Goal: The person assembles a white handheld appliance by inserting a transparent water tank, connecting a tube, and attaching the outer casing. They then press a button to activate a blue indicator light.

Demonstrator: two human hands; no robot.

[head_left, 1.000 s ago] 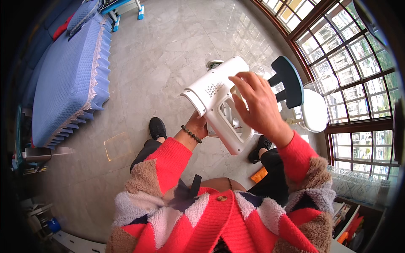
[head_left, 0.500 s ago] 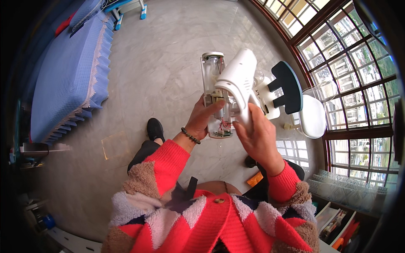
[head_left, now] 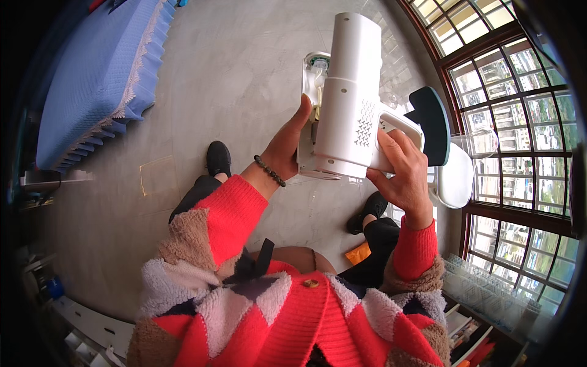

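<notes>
I hold a white handheld vacuum body (head_left: 348, 104) up in front of me, its round tube end pointing away. My right hand (head_left: 400, 177) is wrapped around its handle at the right. My left hand (head_left: 287, 144) grips the clear dust container (head_left: 313, 92) on its left side, thumb up along the casing. A dark bead bracelet sits on my left wrist. Both sleeves are red knit.
Below is a grey marble floor (head_left: 226, 79) with my black shoes on it. A bed with a blue cover (head_left: 98, 73) lies at the left. A dark-backed chair (head_left: 434, 122) and a round white table (head_left: 455, 177) stand at the right by tall lattice windows (head_left: 520, 122).
The vacuum has been turned and raised closer to the camera, its tube end now pointing away. My right hand shifted onto the handle, and my left hand moved up onto the dust container.
</notes>
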